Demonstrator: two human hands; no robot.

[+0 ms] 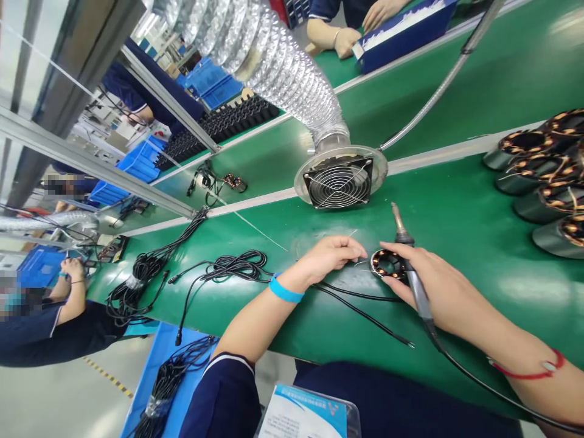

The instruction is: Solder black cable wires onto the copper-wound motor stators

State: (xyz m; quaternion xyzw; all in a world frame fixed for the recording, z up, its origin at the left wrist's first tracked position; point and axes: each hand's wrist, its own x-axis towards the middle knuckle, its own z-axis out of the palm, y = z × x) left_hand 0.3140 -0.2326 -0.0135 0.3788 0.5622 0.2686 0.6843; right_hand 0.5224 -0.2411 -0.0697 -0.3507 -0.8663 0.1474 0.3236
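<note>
Green bench point(456, 201) is spreading across my remote view: near of the fan point(338, 184), the right hand point(435, 283) is gripping coil point(377, 261) and iron point(417, 292), the left hand point(332, 255) is apparently pinching wire point(360, 264), and I'm favouring a steady coil, tip point(395, 213) aimed clear of both hands.

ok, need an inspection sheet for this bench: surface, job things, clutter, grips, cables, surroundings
Surface: green bench, glossy, pale smear by the left hand.
Job things: stator with thin leads; iron, tip pointing away from the wearer; more stators grouped at right.
Clutter: looped cable left of the work.
Grips: right hand holds iron and stator; left fingertips are at the leads, pinch unclear.
Cables: two strands show past the left wrist, one ending in bare-looking wires; tied bundle farther left.
Surroundings: fan on a foil duct beyond the hands; people at left and across the bench.
</note>
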